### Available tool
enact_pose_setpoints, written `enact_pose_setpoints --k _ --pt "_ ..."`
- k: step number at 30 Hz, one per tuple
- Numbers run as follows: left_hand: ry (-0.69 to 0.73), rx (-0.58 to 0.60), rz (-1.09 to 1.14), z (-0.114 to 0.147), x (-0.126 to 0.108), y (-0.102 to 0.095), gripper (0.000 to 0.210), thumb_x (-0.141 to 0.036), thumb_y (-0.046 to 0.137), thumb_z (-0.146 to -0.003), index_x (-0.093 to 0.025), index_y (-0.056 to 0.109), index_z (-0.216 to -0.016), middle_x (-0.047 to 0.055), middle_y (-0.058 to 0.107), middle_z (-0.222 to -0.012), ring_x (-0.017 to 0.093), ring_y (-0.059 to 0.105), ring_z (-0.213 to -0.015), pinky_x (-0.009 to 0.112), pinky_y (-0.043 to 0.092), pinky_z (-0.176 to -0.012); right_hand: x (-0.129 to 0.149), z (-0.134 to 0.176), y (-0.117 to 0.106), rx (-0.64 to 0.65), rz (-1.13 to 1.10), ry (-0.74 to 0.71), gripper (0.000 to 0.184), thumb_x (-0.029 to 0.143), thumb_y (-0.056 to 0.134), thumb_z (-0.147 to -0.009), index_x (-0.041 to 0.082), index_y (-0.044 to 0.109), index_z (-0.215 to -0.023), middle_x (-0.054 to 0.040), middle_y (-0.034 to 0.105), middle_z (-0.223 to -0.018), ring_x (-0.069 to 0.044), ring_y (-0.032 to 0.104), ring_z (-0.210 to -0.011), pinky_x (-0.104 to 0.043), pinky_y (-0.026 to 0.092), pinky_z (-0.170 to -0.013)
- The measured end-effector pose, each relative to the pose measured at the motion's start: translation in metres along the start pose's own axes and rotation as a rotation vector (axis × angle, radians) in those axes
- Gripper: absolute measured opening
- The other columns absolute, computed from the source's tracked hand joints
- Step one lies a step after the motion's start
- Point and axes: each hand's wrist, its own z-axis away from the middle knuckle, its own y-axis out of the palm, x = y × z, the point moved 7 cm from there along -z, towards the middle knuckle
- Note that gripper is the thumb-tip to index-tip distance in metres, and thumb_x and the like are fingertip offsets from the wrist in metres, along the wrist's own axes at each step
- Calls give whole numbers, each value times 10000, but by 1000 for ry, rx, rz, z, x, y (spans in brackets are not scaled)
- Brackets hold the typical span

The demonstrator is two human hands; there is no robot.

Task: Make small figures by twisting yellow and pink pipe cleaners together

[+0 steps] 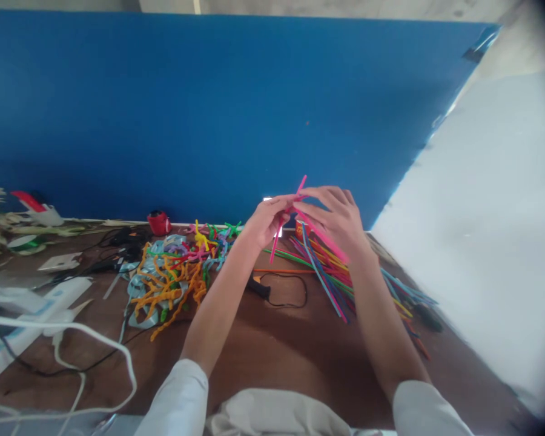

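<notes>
Pink stems pinched in the fingertips of both left hand and right hand, raised over a brown worktop toward its far edge; blue panel behind, white panel along the right edge; meeting point partly hidden by fingers, power strip cut off at left; slim straight stems bundled near the right edge, crinkled orange pieces heaped left of middle

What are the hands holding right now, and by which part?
Pink strands, pinched near where they cross by the left hand and right hand; the exact contact points are partly hidden.
</notes>
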Motion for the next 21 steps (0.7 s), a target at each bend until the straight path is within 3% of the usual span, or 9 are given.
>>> enact_pose_setpoints --k 8,11,17,21 --pt "-19 25 -51 1 7 5 106 -103 762 -697 -107 732 -799 12 673 -694 34 550 -571 159 380 -509 -4 0 -2 -68 -127 27 154 260 624 -955 264 726 -1070 -27 769 -1116 -199 691 -994 -363 451 -871" --pt "10 45 -96 6 4 11 227 -161 835 -648 -121 703 -828 -7 675 -722 26 549 -561 164 392 -531 -8 -1 -1 -85 -268 119 133 267 619 -955 240 728 -1025 -54 762 -1072 -199 698 -959 -348 491 -838" --pt "126 37 -235 16 -12 16 620 -246 900 -605 -184 613 -1151 -17 698 -833 82 621 -696 196 396 -585 -18 1 -4 -226 -530 366 132 325 670 -910 223 715 -839 -36 725 -842 -183 672 -773 -318 524 -715" --pt "200 35 -307 17 -17 16 549 -311 910 -599 -154 671 -1068 6 707 -809 93 600 -702 222 416 -631 -22 4 3 -225 -620 509 207 398 681 -892 215 711 -798 -26 700 -798 -171 634 -717 -303 488 -656"
